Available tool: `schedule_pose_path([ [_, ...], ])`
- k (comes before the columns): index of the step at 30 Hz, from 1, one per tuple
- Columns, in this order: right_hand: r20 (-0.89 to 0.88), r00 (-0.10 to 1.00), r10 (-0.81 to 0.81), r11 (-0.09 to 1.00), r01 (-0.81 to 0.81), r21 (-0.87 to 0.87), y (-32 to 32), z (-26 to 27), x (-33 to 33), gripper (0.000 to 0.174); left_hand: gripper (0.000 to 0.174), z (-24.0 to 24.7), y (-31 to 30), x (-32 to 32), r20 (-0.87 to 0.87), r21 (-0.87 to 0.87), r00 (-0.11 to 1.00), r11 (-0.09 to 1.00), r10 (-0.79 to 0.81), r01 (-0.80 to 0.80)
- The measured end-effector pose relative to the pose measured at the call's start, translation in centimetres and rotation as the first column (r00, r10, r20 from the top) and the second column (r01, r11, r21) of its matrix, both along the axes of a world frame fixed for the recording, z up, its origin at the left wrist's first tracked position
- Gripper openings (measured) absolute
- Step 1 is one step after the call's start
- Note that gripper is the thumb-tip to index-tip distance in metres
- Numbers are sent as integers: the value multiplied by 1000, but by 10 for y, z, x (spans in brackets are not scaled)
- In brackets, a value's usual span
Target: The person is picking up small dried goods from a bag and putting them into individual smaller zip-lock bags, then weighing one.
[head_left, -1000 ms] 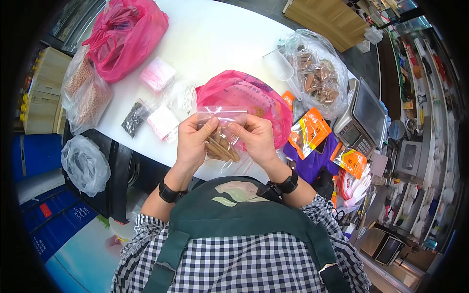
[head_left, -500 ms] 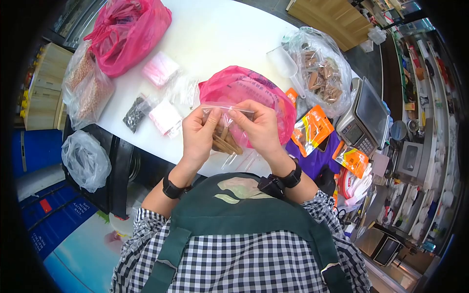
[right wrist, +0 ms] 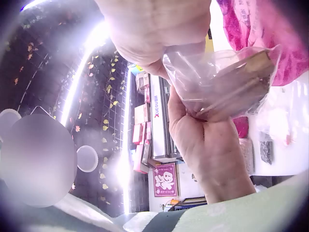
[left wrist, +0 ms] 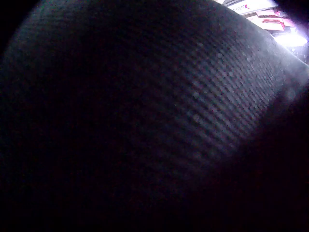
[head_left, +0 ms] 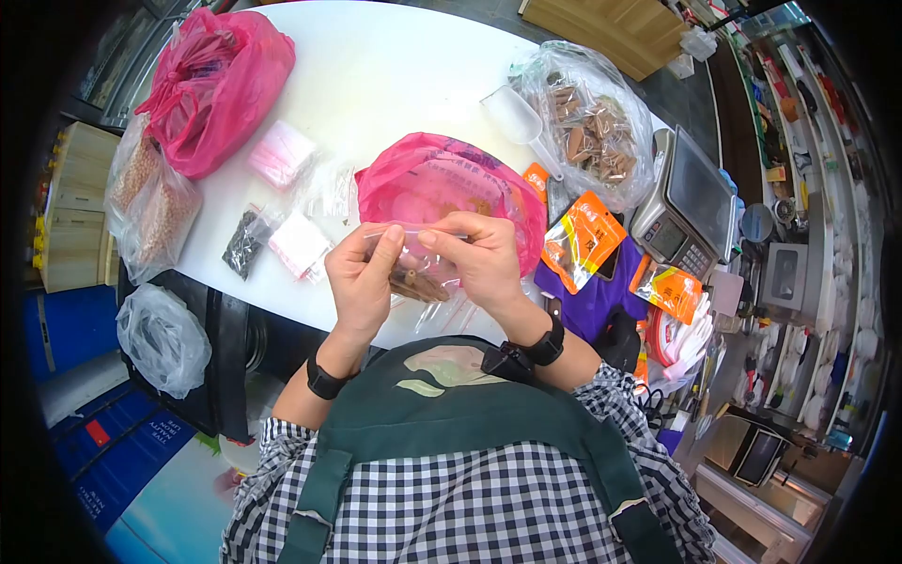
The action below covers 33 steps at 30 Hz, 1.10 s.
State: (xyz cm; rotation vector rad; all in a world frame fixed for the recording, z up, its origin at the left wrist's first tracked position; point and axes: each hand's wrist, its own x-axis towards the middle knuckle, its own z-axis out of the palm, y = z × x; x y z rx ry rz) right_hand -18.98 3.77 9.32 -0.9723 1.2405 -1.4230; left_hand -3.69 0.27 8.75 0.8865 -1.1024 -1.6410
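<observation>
In front of the apron, a clear zip bag (head_left: 425, 282) with brown, bark-like sticks in its lower part hangs between both hands. My left hand (head_left: 359, 282) pinches its top edge on the left, thumb uppermost. Close beside it, my right hand (head_left: 487, 261) pinches the same edge, the two thumb tips near each other. The right wrist view shows the bag (right wrist: 227, 89) from the side, its sticks bunched inside. Dark ribbed fabric fills nearly all of the left wrist view, so no hand shows there. Just beyond the hands lies an opened pink plastic bag (head_left: 442, 174) with brown pieces inside.
Right of the pink bag are a clear scoop (head_left: 515, 115), a big clear bag of small filled packets (head_left: 597, 136), orange pouches (head_left: 584, 242) and a digital scale (head_left: 684, 202). Leftward lie stacks of empty zip bags (head_left: 282, 155), a black packet (head_left: 241, 246) and a knotted pink bag (head_left: 221, 94).
The bag's top strip, seen flat above the fingers earlier, is now mostly hidden by them. Both thumbs have come a little closer together. The head view has shifted slightly.
</observation>
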Motion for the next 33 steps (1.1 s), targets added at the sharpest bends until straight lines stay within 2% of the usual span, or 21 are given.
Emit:
schedule_pose_path([
  [1, 2, 1000, 0, 1000, 0, 0, 2, 0, -2, 10, 17, -4, 0, -1, 7, -29, 1000, 1000, 7, -7],
  [3, 119, 992, -29, 999, 27, 19, 5, -3, -7, 9, 19, -6, -1, -2, 17, -59, 1000, 998, 15, -14],
  [12, 274, 959, -75, 994, 51, 95, 14, -10, -20, 9, 14, -10, 0, -4, -9, 7, 1000, 1000, 12, -11],
  [14, 224, 971, -84, 993, 63, 99, 14, -10, -22, 10, 14, -18, -3, -2, -3, 55, 1000, 998, 3, -2],
  [16, 167, 980, -106, 990, 89, 110, 15, -10, -26, 11, 9, -17, -7, 2, 67, 63, 992, 993, -104, 100],
  [17, 106, 994, -17, 994, 6, 107, 14, -11, -28, 12, 7, -13, -8, 3, 128, 49, 978, 986, -167, 162],
  [18, 48, 996, 78, 990, -83, 111, 13, -12, -28, 14, 7, -13, -8, 1, 114, 46, 975, 981, -191, 187],
  [19, 38, 998, 58, 992, -62, 110, 12, -12, -26, 14, 6, -12, -8, 0, 163, 17, 965, 978, -206, 206],
  [21, -157, 977, 141, 988, -150, -47, 10, -11, -20, 18, 5, -8, -10, -2, 211, -17, 951, 972, -225, 234],
  [25, -41, 989, 140, 990, -141, -26, 11, -8, -22, 22, 6, -7, -11, -2, 191, -27, 951, 967, -244, 253],
  [27, -66, 991, 114, 992, -117, -36, 13, -3, -23, 22, 7, -13, -10, 1, 156, -41, 960, 969, -233, 242],
  [29, -93, 992, 89, 994, -94, -47, 16, -1, -27, 22, 7, -17, -8, 1, 49, 29, 988, 989, -144, 143],
  [31, -13, 999, 48, 999, -48, 22, 19, -2, -32, 18, 7, -19, -9, -1, 25, 16, 996, 996, -89, 88],
  [33, -10, 1000, 29, 999, -28, 41, 21, 2, -40, 18, 7, -24, -11, -5, -9, -1, 999, 999, -37, 37],
])
